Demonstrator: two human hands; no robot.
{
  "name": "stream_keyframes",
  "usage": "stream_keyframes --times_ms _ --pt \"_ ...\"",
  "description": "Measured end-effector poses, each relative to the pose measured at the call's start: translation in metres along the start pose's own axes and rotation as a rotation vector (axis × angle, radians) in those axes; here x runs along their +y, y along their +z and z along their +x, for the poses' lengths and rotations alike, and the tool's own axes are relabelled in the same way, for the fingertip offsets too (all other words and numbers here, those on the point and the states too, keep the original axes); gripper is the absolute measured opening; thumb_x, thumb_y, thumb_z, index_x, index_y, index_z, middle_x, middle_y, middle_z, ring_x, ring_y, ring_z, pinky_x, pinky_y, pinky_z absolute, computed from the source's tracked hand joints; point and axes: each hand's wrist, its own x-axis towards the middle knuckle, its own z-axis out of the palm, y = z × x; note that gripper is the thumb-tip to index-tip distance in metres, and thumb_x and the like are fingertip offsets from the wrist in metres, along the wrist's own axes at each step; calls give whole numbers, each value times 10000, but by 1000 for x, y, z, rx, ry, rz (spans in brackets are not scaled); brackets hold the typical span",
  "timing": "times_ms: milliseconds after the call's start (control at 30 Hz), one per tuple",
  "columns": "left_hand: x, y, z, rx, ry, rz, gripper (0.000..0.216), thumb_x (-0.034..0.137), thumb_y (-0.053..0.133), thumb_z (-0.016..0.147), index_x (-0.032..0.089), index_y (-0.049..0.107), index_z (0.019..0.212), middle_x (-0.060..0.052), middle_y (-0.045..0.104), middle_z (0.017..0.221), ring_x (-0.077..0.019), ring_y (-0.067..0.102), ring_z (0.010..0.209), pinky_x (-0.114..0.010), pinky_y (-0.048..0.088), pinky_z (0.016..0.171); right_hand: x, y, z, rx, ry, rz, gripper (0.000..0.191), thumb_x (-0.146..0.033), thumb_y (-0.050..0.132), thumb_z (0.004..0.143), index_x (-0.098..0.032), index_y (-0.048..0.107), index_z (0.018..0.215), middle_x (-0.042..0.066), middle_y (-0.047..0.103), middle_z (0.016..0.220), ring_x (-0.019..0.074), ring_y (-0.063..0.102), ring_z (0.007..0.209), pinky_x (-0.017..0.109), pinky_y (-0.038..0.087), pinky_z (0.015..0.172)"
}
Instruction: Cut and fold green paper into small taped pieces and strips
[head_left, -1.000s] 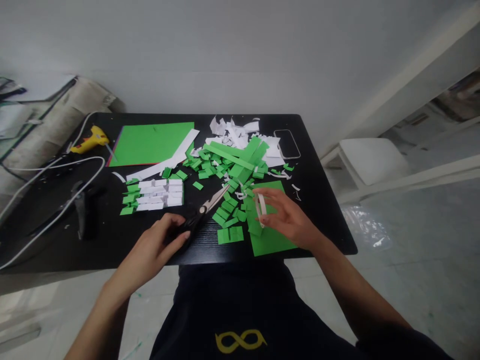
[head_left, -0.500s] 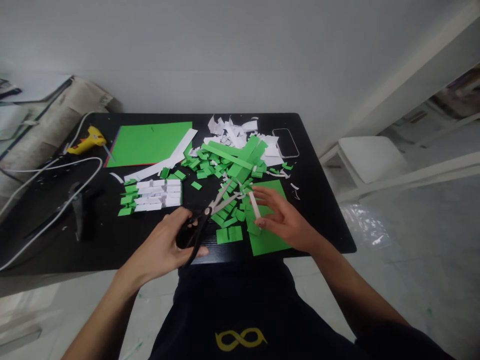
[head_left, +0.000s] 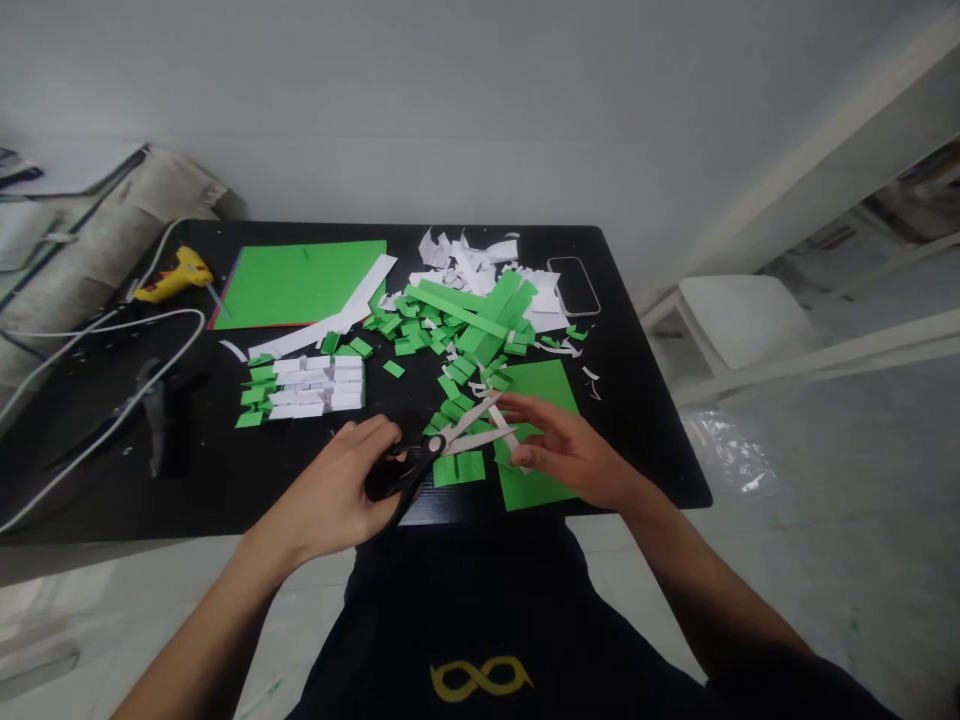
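Note:
My left hand grips the black handles of a pair of scissors, whose blades are spread apart and point right toward a thin white paper strip. My right hand pinches that strip and holds it between the blades, just above a green paper sheet at the black table's front edge. Small green paper pieces lie under and beside the blades.
A heap of green and white paper scraps covers the table's middle. A row of white and green pieces lies left of it, a large green sheet behind. A phone, yellow glue gun and white cables lie around. A white chair stands right.
My left hand picked the scissors up off the table, opened the blades and swung them right. My right hand turned the white strip and brought it between the blades.

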Motion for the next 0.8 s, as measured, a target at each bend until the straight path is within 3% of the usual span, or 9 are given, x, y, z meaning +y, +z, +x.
stream_keyframes --times_ms 233,500,567,667,800 --pt "-2 -4 -1 -3 6 5 171 333 601 941 225 481 884 -18 559 883 -219 547 780 -385 408 747 0 -1 -2 -1 34 -36 603 -426 780 960 -399 589 1531 80 573 1575 318 613 1344 431 670 914" --pt "1 -9 -2 60 12 48 145 316 626 901 223 519 930 -43 599 919 -247 573 816 -386 418 741 -3 2 -1 14 -4 -88 532 -430 729 1002 -422 585 1515 46 583 1560 332 528 1482 574 492 1225" --pt "1 -10 -2 83 3 43 169 331 636 896 219 526 959 -55 610 946 -257 576 845 -392 435 758 -4 4 0 17 6 -76 507 -433 728 1001 -395 597 1489 66 589 1531 341 520 1485 569 546 1175" --pt "-2 -12 -3 123 -14 26 203 372 638 912 218 526 983 -62 621 962 -260 576 866 -396 452 781 -6 5 0 24 39 -48 467 -436 722 1001 -361 607 1448 98 599 1479 349 565 1423 498 676 970" --pt "-7 -13 -3 104 -61 18 189 378 622 928 226 510 911 -38 614 878 -240 581 807 -365 440 745 -8 6 1 -1 38 0 424 -425 728 999 -333 621 1400 108 596 1444 340 600 1362 374 696 756"
